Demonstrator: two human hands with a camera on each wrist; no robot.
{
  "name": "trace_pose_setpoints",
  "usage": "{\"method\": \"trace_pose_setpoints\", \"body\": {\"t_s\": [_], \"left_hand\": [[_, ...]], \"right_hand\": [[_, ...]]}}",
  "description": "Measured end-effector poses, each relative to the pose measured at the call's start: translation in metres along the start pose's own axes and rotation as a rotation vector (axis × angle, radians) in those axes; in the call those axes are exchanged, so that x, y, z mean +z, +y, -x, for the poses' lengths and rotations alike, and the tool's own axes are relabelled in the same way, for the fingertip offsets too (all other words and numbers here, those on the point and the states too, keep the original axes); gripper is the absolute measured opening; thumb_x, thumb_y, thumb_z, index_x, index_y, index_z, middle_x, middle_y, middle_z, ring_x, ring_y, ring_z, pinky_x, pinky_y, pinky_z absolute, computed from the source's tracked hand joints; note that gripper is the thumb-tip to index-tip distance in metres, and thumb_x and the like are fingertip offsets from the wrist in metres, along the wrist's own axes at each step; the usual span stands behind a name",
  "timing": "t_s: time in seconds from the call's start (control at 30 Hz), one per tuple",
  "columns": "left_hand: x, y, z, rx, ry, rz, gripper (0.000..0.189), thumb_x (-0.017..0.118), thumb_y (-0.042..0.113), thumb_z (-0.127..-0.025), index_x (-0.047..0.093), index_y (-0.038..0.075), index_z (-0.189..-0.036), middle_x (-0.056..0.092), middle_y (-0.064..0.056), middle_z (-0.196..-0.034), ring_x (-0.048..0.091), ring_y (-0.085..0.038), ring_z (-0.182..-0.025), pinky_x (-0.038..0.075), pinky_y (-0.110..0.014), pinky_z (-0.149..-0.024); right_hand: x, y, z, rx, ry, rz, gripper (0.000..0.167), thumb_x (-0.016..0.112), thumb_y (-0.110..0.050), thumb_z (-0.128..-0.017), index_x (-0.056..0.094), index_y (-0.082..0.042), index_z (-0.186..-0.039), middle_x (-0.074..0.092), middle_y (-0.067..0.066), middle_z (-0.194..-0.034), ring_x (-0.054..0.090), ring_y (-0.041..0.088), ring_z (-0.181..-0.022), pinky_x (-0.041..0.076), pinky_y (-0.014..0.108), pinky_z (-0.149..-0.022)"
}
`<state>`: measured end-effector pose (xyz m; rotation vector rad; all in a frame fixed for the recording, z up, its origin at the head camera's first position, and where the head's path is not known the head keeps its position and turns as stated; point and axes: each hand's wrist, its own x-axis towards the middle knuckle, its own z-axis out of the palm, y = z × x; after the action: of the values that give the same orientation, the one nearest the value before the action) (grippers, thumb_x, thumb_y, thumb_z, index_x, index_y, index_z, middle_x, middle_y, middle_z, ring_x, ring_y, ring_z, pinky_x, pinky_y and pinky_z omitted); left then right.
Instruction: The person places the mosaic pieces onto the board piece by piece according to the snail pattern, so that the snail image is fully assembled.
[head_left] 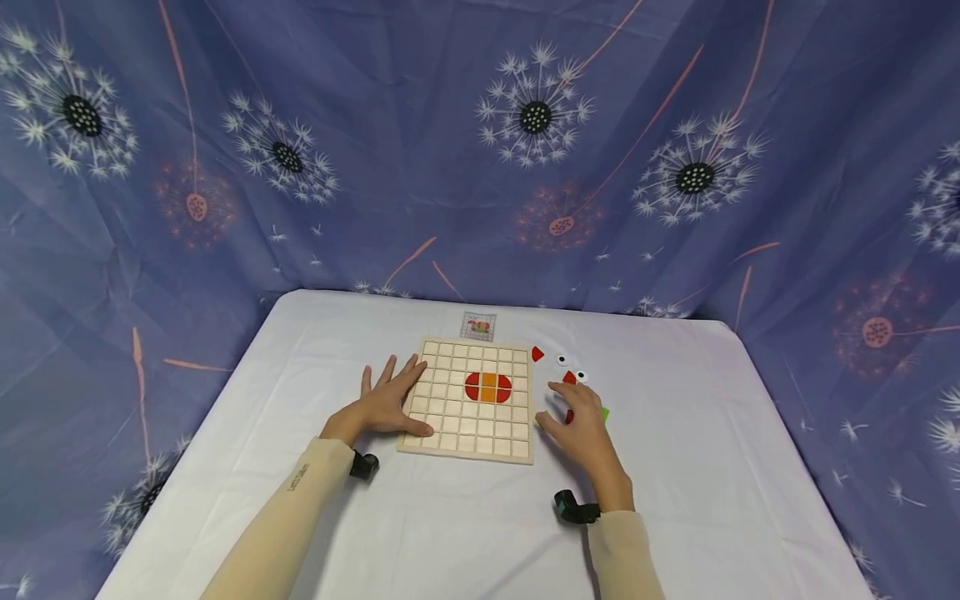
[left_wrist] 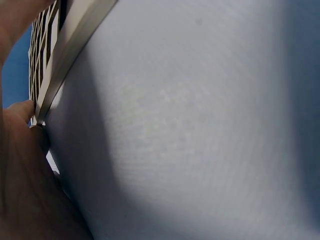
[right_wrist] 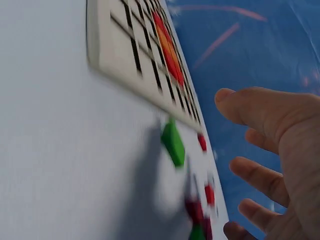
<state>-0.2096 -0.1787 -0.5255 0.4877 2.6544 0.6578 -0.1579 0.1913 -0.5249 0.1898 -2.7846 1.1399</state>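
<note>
A wooden grid board (head_left: 465, 446) lies on the white table, also seen edge-on in the left wrist view. Red and orange tiles (head_left: 488, 387) form a rounded shape in its cells. My left hand (head_left: 382, 408) rests on the board's left edge with its fingers spread. Just right of the board hovers my right hand (head_left: 585, 429), fingers relaxed and apart, holding nothing. Around it are loose pieces: a red tile (head_left: 537, 354), two eye-patterned discs (head_left: 562, 359) and a green tile (right_wrist: 173, 143) near the board's edge. The right hand partly hides several pieces in the head view.
Behind the board lies a small printed card (head_left: 478, 326) with a colored figure on a grid. A white cloth (head_left: 712, 467) covers the table. A blue curtain (head_left: 420, 167) with dandelion prints hangs behind and at both sides.
</note>
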Motion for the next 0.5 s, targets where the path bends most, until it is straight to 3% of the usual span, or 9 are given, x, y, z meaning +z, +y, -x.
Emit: {"method": "trace_pose_setpoints", "body": {"t_s": [0.17, 0.37, 0.5], "left_hand": [[0.0, -0.001, 0.001, 0.0, 0.006, 0.003, 0.129, 0.082, 0.071, -0.07, 0.014, 0.021, -0.168, 0.001, -0.005, -0.175, -0.01, -0.04, -0.16, -0.018, -0.071, -0.117], [0.0, 0.0, 0.0, -0.002, 0.005, 0.006, 0.129, 0.081, 0.072, -0.069, 0.014, 0.021, -0.168, 0.002, -0.006, -0.175, -0.011, -0.04, -0.16, -0.018, -0.071, -0.117], [0.001, 0.002, 0.0, 0.001, 0.004, 0.01, 0.13, 0.081, 0.071, -0.069, 0.014, 0.02, -0.168, 0.002, -0.006, -0.175, -0.011, -0.04, -0.16, -0.018, -0.072, -0.117]], "right_hand": [[-0.013, 0.022, 0.013, 0.101, 0.05, 0.017, 0.055, 0.082, -0.019, -0.087, 0.064, -0.002, -0.136, 0.058, 0.023, -0.141, 0.038, 0.045, -0.142, 0.033, 0.064, -0.118], [-0.028, 0.044, 0.021, 0.129, 0.092, 0.015, 0.054, 0.081, -0.017, -0.088, 0.063, 0.0, -0.136, 0.056, 0.026, -0.143, 0.038, 0.047, -0.141, 0.029, 0.063, -0.118], [-0.036, 0.053, 0.024, 0.166, 0.074, 0.016, 0.055, 0.079, -0.019, -0.091, 0.061, 0.0, -0.14, 0.054, 0.027, -0.145, 0.039, 0.048, -0.142, 0.03, 0.062, -0.119]]}}
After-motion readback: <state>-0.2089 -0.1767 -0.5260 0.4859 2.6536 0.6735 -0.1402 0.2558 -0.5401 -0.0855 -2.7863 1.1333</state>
